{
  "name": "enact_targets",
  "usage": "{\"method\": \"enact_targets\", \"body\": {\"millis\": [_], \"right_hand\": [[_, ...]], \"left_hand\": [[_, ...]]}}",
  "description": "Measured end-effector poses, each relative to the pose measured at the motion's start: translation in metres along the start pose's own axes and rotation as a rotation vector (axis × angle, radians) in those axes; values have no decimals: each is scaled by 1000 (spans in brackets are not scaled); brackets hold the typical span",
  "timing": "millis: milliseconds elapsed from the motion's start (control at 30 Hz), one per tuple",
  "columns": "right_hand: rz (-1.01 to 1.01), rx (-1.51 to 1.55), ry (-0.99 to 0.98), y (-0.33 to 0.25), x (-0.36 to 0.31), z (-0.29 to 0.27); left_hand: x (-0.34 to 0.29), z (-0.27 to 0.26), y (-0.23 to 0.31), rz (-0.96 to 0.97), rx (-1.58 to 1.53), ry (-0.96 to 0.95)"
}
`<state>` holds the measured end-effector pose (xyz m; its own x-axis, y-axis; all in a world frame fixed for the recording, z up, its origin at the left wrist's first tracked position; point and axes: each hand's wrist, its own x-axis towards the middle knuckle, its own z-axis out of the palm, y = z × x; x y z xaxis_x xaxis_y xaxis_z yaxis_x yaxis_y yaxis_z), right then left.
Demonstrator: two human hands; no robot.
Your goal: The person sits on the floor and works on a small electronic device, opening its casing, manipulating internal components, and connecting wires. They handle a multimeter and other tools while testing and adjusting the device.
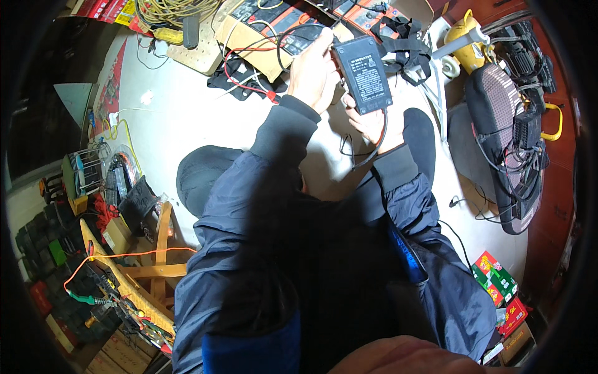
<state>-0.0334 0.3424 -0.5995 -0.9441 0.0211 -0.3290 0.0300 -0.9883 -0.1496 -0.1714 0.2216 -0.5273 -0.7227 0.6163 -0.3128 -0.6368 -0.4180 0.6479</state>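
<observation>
Head view is looking down on a black rectangular power adapter (364, 73), which is being held up in front of the person, above a pale floor (180, 118) and between the two raised hands. Its labelled face is turned toward the camera, tilted slightly, with its long side running away from the body. A thin black cable (367, 153) is hanging from its near end, looping down past the wrist.

The right hand (374, 121) is cupping the adapter from underneath, fingers curled up around its near end and lower edge, so the grip is closed on the block; the fingertips are mostly hidden behind it. The left hand (314, 71) is pressing against the adapter's left edge, fingers bent and gathered together, and seems to be pinching something small at that side, though what exactly cannot be told. Both forearms, in dark blue jacket sleeves (249, 206), are reaching forward and upward from the lower edge, elbows bent, wrists close together.

Beyond the hands, red and black wires (249, 68) are lying across a piece of cardboard (249, 37). A coil of yellow rope (171, 12) is sitting at the top left. To the right a yellow power tool (467, 43) is lying near a dark padded seat (498, 112). At the left a wooden stool (156, 268) is standing beside cluttered tools.
</observation>
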Motion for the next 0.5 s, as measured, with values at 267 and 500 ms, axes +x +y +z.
{"method": "enact_targets", "body": {"millis": [267, 500], "right_hand": [[-33, 1, 102, 3, 3, 13], [-14, 12, 130, 1, 2, 15]], "left_hand": [[-1, -2, -1, 11, 16, -29], [-2, -4, 0, 13, 0, -48]]}}
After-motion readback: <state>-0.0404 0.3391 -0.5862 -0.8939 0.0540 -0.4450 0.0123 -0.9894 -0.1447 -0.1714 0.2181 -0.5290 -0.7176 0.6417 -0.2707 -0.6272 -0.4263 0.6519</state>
